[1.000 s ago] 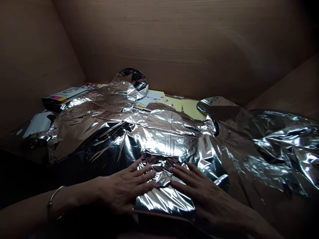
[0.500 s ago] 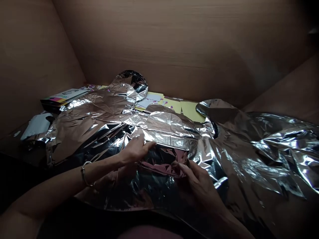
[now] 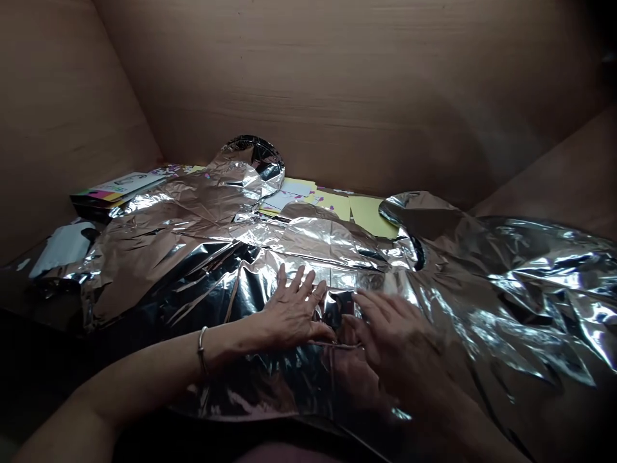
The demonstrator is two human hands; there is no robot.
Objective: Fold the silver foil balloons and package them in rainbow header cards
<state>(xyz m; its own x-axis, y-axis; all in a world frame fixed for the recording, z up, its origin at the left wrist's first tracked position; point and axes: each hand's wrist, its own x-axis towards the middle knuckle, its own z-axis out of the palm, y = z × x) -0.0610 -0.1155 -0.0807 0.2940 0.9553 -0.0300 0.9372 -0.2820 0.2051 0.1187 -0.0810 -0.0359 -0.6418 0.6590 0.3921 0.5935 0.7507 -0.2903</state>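
Observation:
A large shiny metallic foil sheet (image 3: 270, 386), like a flat deflated foil balloon with rounded lobes, lies wrinkled in front of me. My left hand (image 3: 299, 308), with a bracelet at the wrist, rests on a folded part of it, palm down with fingers spread. Close beside it, my right hand (image 3: 390, 321) lies over the same fold, slightly blurred, its fingers stretched out and the thumb apart. Between the hands a small dark, mirror-like stretch of the folded foil shows. What lies under the palms is hidden.
Yellow sheets (image 3: 371, 215) and pale papers (image 3: 296, 187) with purple marks lie behind the foil. At the left are a box with a colourful printed top (image 3: 118, 185) and a white piece (image 3: 65, 247). Wood-coloured panels (image 3: 337, 96) rise behind and at both sides.
My left hand has moved right and spread out on the foil. The right hand has gone from pinching the pinkish fold edge to lying over it; the opened fold is now flatter.

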